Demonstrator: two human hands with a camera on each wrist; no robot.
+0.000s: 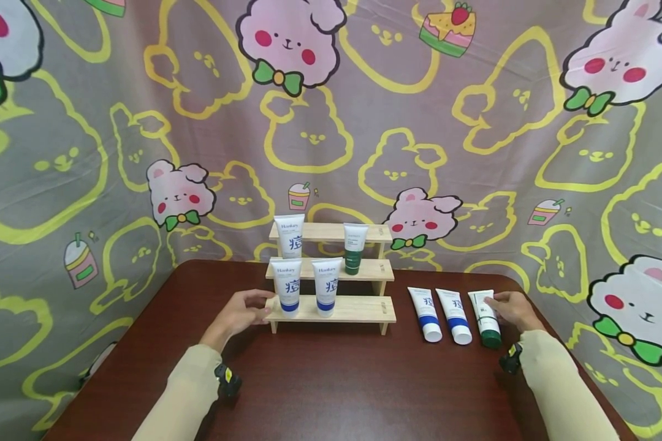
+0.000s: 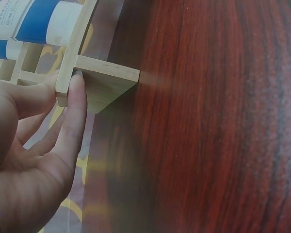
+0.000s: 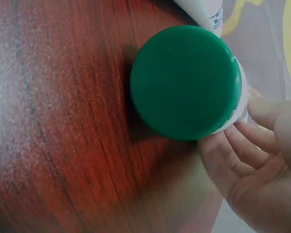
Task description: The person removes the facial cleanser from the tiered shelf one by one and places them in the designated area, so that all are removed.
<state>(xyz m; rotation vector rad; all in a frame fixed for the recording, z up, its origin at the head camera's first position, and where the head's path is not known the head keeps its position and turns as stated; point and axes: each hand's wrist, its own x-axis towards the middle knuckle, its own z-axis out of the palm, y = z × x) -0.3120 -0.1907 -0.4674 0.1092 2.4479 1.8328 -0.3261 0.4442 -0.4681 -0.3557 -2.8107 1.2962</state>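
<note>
My left hand (image 1: 241, 315) pinches the left end of the lowest step of a pale wooden tiered stand (image 1: 358, 309), thumb and fingers on either side of the board (image 2: 70, 73). Two white tubes with blue caps, one (image 1: 287, 285) left of the other (image 1: 327, 285), stand on that step. Behind them are another white tube (image 1: 290, 236), its lower part hidden, and a white-and-green tube (image 1: 355, 245) on the middle step. At the right, my right hand (image 1: 514, 310) holds a white tube with a green cap (image 1: 484, 315) by its side; the cap (image 3: 184, 82) faces the wrist camera.
Two white tubes with blue caps, one (image 1: 426, 315) beside the other (image 1: 453, 315), lie on the dark red-brown table (image 1: 375, 386), between the stand and the green-capped tube. A cartoon-patterned curtain (image 1: 320, 184) hangs behind the table and along its sides.
</note>
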